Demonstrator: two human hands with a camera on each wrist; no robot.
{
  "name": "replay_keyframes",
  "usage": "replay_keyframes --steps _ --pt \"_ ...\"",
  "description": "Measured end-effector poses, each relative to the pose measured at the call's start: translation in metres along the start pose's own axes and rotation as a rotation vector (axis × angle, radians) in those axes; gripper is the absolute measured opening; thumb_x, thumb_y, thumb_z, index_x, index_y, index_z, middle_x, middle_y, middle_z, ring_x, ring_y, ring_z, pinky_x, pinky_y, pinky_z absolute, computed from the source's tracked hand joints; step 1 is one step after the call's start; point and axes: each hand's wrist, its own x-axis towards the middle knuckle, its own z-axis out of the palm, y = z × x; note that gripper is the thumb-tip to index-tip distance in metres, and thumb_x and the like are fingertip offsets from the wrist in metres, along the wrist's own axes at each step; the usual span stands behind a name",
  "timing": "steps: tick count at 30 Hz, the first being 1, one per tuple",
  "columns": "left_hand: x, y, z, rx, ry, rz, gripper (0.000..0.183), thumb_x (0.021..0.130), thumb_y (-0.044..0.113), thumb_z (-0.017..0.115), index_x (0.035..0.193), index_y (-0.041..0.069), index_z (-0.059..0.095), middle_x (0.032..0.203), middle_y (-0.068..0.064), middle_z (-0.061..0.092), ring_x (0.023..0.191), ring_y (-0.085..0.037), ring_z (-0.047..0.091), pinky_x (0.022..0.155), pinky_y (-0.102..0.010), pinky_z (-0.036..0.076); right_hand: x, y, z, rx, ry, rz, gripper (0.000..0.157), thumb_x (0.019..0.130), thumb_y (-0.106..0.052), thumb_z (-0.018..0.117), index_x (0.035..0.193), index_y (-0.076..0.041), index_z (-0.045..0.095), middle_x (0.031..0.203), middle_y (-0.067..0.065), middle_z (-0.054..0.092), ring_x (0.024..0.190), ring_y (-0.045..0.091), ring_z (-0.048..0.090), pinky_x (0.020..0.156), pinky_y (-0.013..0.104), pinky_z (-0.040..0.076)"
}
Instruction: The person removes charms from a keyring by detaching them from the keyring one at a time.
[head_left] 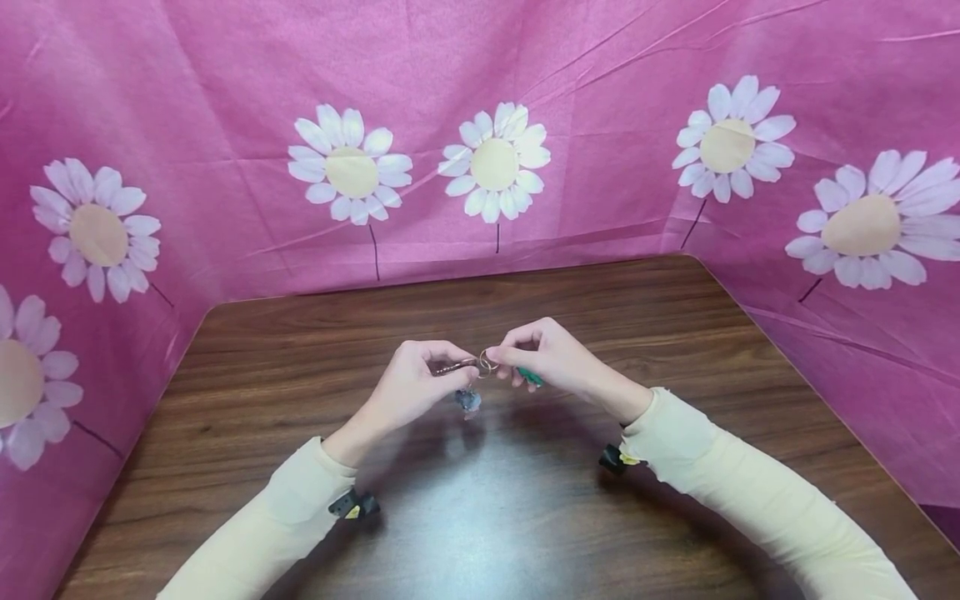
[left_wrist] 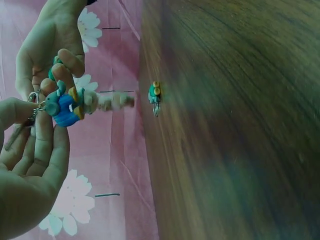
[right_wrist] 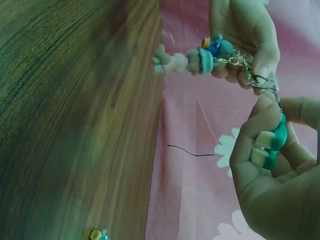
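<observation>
My left hand (head_left: 408, 387) pinches a key ring with charms hanging below its fingers. Among these, a blue elephant figurine (left_wrist: 65, 112) dangles in the left wrist view, with beige and pinkish figures (right_wrist: 175, 62) on a chain beside it in the right wrist view. A dark twisted strap (head_left: 452, 366) lies along the left fingers. My right hand (head_left: 558, 358) meets it, thumb and finger pinching metal rings (head_left: 486, 361) between the two hands. Against the right fingers hangs a green charm with cream parts (right_wrist: 281, 132). Fingers partly hide how the rings are linked.
Below the hands is a brown wood-grain table (head_left: 480, 533). Near its far side, a small green and yellow figurine with a metal ring (left_wrist: 154, 93) lies in the left wrist view. A pink cloth (head_left: 600, 192) with white daisies surrounds the table at back and sides.
</observation>
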Motion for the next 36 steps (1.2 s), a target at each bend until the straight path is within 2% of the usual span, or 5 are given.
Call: replay_keyframes --steps 8,21,27,31,36 --pt "-0.0005 0.0002 0.0015 -0.057 -0.015 -0.003 0.013 0.090 0.009 0.075 0.101 0.001 0.077 0.082 -0.004 0.076 0.073 -0.023 0.074 0.069 -0.027 0.059 0.0010 -0.0012 0.0030 0.014 -0.008 -0.007 0.033 0.095 -0.028 0.071 0.079 0.000 0.068 0.065 0.013 0.063 0.050 0.017 0.052 0.044 0.024 0.045" --pt "-0.0005 0.0038 0.0000 0.037 0.048 -0.067 0.013 0.085 0.005 0.072 0.095 0.010 0.079 0.072 -0.004 0.074 0.066 -0.018 0.074 0.064 -0.027 0.055 -0.0059 -0.0054 0.0016 -0.173 -0.046 -0.079 0.016 0.096 -0.028 0.073 0.097 -0.015 0.081 0.082 -0.002 0.076 0.068 0.027 0.067 0.055 0.040 0.059" --pt "0.0003 0.0044 0.0012 0.041 0.060 -0.060 0.014 0.086 0.006 0.072 0.096 0.011 0.080 0.069 -0.002 0.073 0.065 -0.018 0.073 0.066 -0.023 0.054 -0.0051 -0.0042 0.0040 -0.175 -0.015 -0.064 0.017 0.095 -0.029 0.074 0.098 -0.015 0.081 0.083 0.004 0.077 0.067 0.039 0.067 0.052 0.043 0.058" --pt "0.0002 0.0029 0.0012 0.032 0.065 -0.041 0.013 0.087 0.010 0.076 0.100 0.011 0.080 0.080 -0.002 0.076 0.071 -0.016 0.073 0.068 -0.024 0.054 -0.0034 -0.0063 0.0047 -0.161 -0.009 -0.057 0.016 0.095 -0.028 0.073 0.099 -0.014 0.081 0.082 0.003 0.077 0.065 0.042 0.066 0.051 0.047 0.056" --pt "-0.0001 -0.0010 -0.0011 -0.040 0.025 -0.006 0.021 0.091 0.019 0.079 0.108 0.006 0.078 0.095 -0.003 0.077 0.085 -0.025 0.075 0.075 -0.030 0.059 -0.0001 -0.0055 0.0028 -0.056 -0.003 -0.045 0.016 0.096 -0.023 0.072 0.100 -0.009 0.079 0.085 0.011 0.076 0.060 0.024 0.065 0.048 0.034 0.054"
